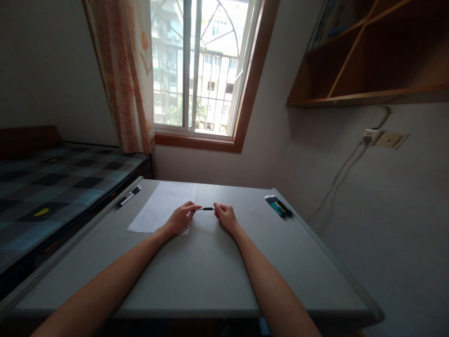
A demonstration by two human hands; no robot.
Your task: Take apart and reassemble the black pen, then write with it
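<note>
Between my two hands a pen (207, 208) with a white part and a black part is held level, just above the table. My left hand (181, 217) pinches its left end, over the right side of a white sheet of paper (154, 210). At the other end my right hand (226, 216) has its fingers closed round the tip. Several pens (278, 207) with dark, blue, green and yellow parts lie side by side at the table's right. On the left, a few black and white pens (129, 196) lie near the edge.
The grey-white table (196, 281) has raised side edges. A bed with a checked mattress (70, 178) stands at the left. Behind the table are a window (196, 70) and a curtain (129, 84). A wooden shelf (365, 96) and a socket with a cord (372, 136) are on the right wall.
</note>
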